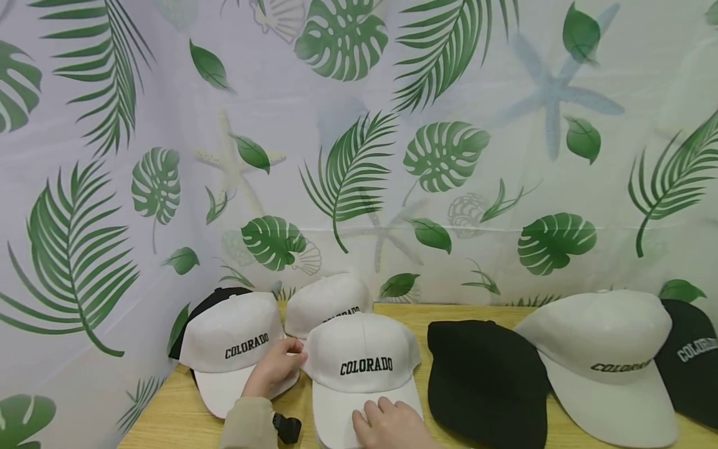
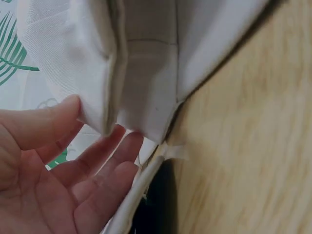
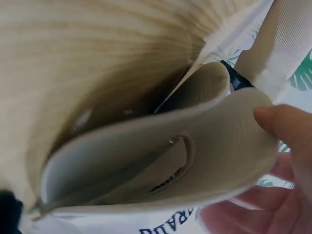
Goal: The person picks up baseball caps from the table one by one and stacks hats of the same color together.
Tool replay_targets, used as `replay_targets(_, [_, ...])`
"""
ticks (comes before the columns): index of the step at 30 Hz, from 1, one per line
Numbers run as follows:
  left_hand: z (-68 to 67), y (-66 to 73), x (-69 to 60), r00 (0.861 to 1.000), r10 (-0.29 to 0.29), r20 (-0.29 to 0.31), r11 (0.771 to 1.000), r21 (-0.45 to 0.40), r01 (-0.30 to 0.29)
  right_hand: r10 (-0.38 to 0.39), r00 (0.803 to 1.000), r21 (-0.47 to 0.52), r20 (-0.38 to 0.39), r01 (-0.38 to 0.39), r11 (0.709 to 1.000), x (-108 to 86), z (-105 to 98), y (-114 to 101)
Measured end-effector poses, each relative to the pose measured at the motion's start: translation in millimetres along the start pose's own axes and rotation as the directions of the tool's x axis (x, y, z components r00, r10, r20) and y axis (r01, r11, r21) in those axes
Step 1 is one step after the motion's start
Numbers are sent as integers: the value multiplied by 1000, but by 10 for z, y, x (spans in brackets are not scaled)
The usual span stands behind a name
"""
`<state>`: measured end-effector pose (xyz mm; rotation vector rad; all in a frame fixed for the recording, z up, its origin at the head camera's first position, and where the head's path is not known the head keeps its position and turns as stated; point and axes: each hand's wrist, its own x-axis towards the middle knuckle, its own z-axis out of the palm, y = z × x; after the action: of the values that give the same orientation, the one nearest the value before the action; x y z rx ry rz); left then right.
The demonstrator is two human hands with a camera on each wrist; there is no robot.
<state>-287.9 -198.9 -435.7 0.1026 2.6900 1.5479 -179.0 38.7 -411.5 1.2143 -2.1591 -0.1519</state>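
A white baseball cap [image 1: 364, 349] with black COLORADO lettering stands in the middle front of the head view. My right hand [image 1: 395, 427] grips its brim, thumb on the underside [image 3: 229, 141] and fingers over the top. Another white brim shows beneath it in the right wrist view, with lettering partly visible between the two. My left hand [image 1: 277, 365] pinches the cap's left lower edge between thumb [image 2: 68, 112] and fingers. Beside that hand, a white COLORADO cap [image 1: 235, 330] rests in front of a black cap [image 1: 224, 293].
Behind the middle cap sits another white cap [image 1: 328, 302]. To the right are a black cap [image 1: 485, 380], a white COLORADO cap [image 1: 606, 337] and a black COLORADO cap [image 1: 692, 362]. A leaf-patterned curtain [image 1: 359, 93] hangs behind the wooden table [image 1: 398, 307].
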Motion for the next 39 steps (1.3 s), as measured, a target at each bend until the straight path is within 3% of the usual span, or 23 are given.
replay_targets(2, [-3, -8, -6, 1000, 20, 2, 1000, 5, -20, 37, 989, 59, 145, -46, 997, -21, 0, 8])
replay_targets(3, [-9, -22, -7, 999, 48, 8, 999, 3, -48, 50, 973, 92, 224, -72, 993, -22, -5, 13])
replay_targets(5, [-14, -55, 3, 996, 85, 18, 996, 13, -85, 56, 927, 160, 370, -123, 979, -11, -15, 29])
replay_targets(6, [-18, -106, 26, 989, 143, 26, 989, 16, -144, 47, 905, 189, 423, -139, 972, -1, -19, 38])
replay_targets(8, [-24, -142, 36, 983, 182, 33, 982, 38, -183, 10, 876, 225, 482, -135, 965, 20, -23, 61])
replay_targets(10, [-24, -141, 32, 980, 197, 29, 977, 72, -199, -37, 862, 246, 505, -102, 964, 37, -23, 88])
replay_targets(12, [-22, -109, 15, 980, 198, 16, 974, 113, -198, -80, 861, 260, 503, -63, 963, 48, -16, 111])
replay_targets(13, [-17, -58, -12, 988, 156, 5, 979, 134, -155, -97, 860, 268, 502, -48, 962, 52, -9, 119])
replay_targets(17, [-7, 19, -34, 990, 141, -14, 975, 173, -137, -121, 847, 290, 518, -40, 956, 52, 33, 113])
replay_targets(20, [-7, 26, -16, 988, 152, -6, 974, 172, -149, -123, 848, 275, 515, -27, 961, 39, 70, 84])
replay_targets(25, [-5, 10, 8, 994, 110, 20, 982, 151, -112, -132, 854, 272, 503, -11, 962, 32, 86, 74])
replay_targets(31, [8, 15, -7, 997, 63, 55, 993, 94, -67, -174, 831, 353, 528, -28, 935, -29, 36, 142])
replay_targets(34, [10, 4, -3, 996, 66, 53, 993, 98, -71, -144, 804, 376, 577, -104, 921, -103, 21, 205])
replay_targets(37, [10, -20, 3, 996, 82, 45, 990, 112, -86, -44, 746, 350, 665, -259, 900, -182, 31, 272])
replay_targets(39, [9, -37, 4, 995, 89, 40, 989, 114, -93, 24, 697, 324, 717, -364, 873, -226, 52, 303])
